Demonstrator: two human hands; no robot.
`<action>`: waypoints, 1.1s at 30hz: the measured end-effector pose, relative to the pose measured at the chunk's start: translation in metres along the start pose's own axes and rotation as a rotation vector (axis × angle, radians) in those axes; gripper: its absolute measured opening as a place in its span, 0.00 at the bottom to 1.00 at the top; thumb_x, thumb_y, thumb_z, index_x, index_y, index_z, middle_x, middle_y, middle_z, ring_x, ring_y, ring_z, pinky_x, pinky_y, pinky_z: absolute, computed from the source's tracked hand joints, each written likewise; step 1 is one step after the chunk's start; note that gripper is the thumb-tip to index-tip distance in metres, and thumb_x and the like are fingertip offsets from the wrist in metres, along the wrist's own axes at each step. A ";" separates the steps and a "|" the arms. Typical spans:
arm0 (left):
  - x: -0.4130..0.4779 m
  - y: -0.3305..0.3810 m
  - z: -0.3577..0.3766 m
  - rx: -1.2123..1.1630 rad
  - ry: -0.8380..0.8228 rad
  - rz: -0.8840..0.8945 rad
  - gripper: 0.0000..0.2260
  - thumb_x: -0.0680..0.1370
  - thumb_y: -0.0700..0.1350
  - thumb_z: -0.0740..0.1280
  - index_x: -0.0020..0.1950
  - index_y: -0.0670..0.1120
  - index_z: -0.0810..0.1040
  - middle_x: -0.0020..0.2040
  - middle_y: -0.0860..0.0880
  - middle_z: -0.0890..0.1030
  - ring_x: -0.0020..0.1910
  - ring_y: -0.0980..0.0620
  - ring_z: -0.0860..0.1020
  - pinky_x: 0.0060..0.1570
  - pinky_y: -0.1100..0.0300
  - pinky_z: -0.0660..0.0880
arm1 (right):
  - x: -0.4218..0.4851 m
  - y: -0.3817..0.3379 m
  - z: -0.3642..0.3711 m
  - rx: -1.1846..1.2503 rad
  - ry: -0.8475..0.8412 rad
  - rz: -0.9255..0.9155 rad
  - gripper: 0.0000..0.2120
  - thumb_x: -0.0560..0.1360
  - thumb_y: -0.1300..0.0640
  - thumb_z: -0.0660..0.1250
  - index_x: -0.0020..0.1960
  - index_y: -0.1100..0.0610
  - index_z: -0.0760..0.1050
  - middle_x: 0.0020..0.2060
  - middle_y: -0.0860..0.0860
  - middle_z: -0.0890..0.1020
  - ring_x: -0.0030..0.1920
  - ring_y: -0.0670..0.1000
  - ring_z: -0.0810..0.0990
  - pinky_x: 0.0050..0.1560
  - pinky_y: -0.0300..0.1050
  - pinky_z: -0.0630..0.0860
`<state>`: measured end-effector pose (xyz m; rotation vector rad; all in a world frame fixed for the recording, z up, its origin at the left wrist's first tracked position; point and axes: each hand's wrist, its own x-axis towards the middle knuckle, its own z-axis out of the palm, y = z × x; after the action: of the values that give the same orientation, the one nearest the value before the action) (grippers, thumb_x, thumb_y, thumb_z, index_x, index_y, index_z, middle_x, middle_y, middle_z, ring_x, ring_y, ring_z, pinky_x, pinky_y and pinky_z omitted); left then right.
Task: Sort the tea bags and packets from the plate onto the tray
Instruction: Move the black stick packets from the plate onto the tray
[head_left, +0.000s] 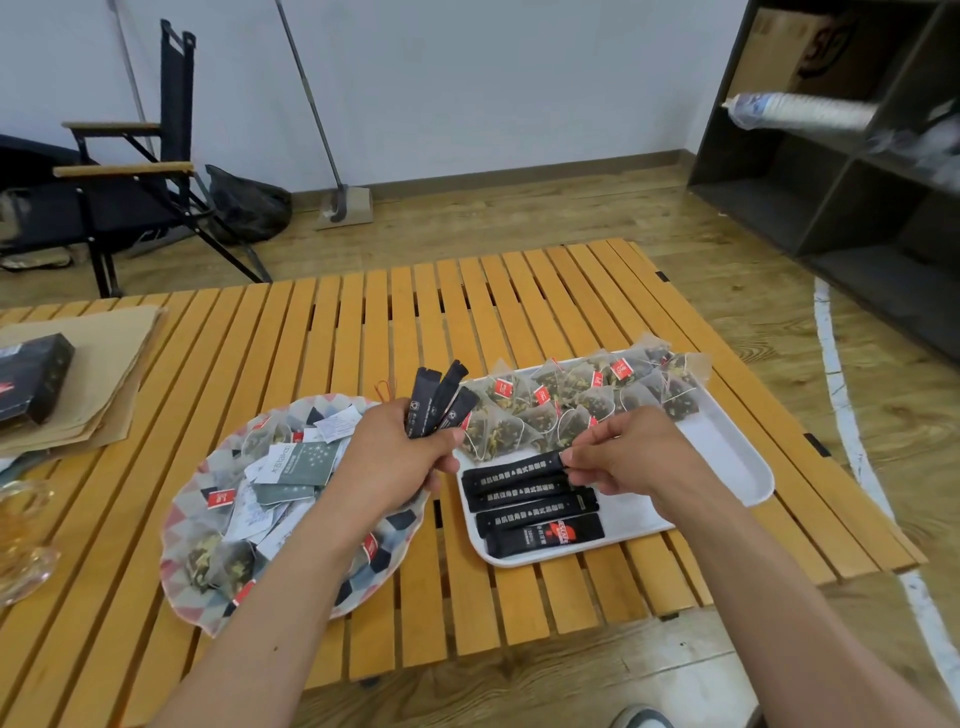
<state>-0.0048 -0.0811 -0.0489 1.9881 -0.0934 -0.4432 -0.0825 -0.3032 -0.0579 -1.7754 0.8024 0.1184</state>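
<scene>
Top black stick packet (514, 470) on the white tray (737, 457) is where it's at right now. The right hand (628, 457) pinches its right end between thumb and forefinger, fingers (576, 460) curled in tight, and the packet lies flat at the far end of a row of four stick packets (535, 506) along the tray's left side. Behind that row, a bunch of mesh pyramid tea bags (571, 400) with red tags fills the tray's far edge.

The left hand (400, 457) hovers over the gap between plate and tray, fingers (447, 441) wrapped round three more black sticks (439, 397) that fan upward.

The patterned plate (176, 525) sits just left of the tray, piled with pyramid bags, white tags and grey-green flat packets (301, 462).

Room-wise, the tray's right part shows bare white, and its right corner lies near the right edge of the slatted wooden bench (337, 322). Plate and tray both sit toward the near edge. Far slats show bare wood. A black box (31, 376) on brown paper sits at the left edge.
</scene>
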 end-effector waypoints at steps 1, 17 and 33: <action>-0.001 0.002 0.000 -0.033 -0.015 -0.024 0.05 0.79 0.45 0.73 0.53 0.47 0.81 0.38 0.42 0.87 0.29 0.50 0.80 0.25 0.63 0.72 | 0.001 0.000 0.003 -0.033 0.017 0.004 0.06 0.72 0.64 0.77 0.39 0.61 0.80 0.38 0.59 0.87 0.36 0.52 0.86 0.28 0.38 0.75; -0.002 0.005 -0.004 -0.262 -0.262 -0.140 0.11 0.77 0.40 0.74 0.59 0.39 0.81 0.48 0.43 0.88 0.45 0.48 0.88 0.40 0.58 0.83 | -0.013 -0.009 0.005 -0.055 0.107 -0.260 0.11 0.68 0.49 0.80 0.40 0.55 0.82 0.36 0.48 0.87 0.36 0.40 0.83 0.42 0.41 0.76; -0.007 0.010 -0.002 -0.218 -0.340 -0.170 0.18 0.78 0.50 0.73 0.60 0.39 0.80 0.39 0.44 0.87 0.30 0.55 0.79 0.23 0.67 0.68 | -0.012 -0.004 -0.016 0.102 -0.151 -0.201 0.06 0.72 0.54 0.77 0.47 0.55 0.87 0.41 0.48 0.87 0.38 0.45 0.79 0.39 0.40 0.76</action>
<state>-0.0090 -0.0819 -0.0379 1.6979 -0.0852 -0.8626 -0.0937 -0.3109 -0.0432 -1.7173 0.5103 0.0760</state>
